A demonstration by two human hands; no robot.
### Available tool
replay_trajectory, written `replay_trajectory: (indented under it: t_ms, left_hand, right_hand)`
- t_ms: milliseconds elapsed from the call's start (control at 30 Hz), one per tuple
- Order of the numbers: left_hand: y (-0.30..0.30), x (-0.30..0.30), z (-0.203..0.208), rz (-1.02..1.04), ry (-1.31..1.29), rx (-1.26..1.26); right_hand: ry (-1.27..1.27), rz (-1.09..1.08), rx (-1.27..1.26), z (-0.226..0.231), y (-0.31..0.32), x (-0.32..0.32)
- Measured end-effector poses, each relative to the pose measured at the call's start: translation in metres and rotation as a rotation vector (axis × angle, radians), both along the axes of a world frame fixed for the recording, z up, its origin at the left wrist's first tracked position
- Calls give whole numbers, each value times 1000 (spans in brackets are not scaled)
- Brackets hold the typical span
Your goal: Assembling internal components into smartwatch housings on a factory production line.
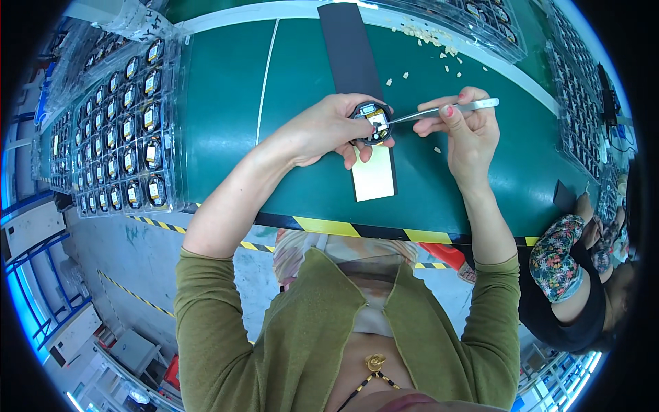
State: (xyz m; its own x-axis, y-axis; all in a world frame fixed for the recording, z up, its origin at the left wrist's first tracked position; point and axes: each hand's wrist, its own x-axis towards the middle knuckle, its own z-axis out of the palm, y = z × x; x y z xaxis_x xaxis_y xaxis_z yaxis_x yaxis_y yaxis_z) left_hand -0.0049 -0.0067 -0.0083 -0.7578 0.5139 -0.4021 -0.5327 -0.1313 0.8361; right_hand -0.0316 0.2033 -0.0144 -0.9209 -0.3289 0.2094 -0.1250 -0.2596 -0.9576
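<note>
My left hand grips a round black watch-like housing, its open inside facing up. Inside it a yellow and white part and small components show. My right hand pinches metal tweezers, whose tips reach into the housing near its right side. Beneath the left fingers lies a dark strip with a pale yellow section at its near end. Whether the tweezer tips hold anything is too small to tell.
Clear plastic trays of similar round housings stand at the left; more trays line the right. Small cream scraps lie scattered at the back of the green table. Striped tape marks the front edge. Another person sits at the right.
</note>
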Motion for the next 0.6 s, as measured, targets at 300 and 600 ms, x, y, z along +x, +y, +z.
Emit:
replay_trajectory:
  t_ms: [300, 600]
  left_hand:
    - [1, 0, 1, 9, -15, -15]
    - [1, 0, 1, 0, -10, -25]
  right_hand:
    - [-68, -29, 28, 0, -2, 0]
    - [-72, -26, 57, 1, -4, -2]
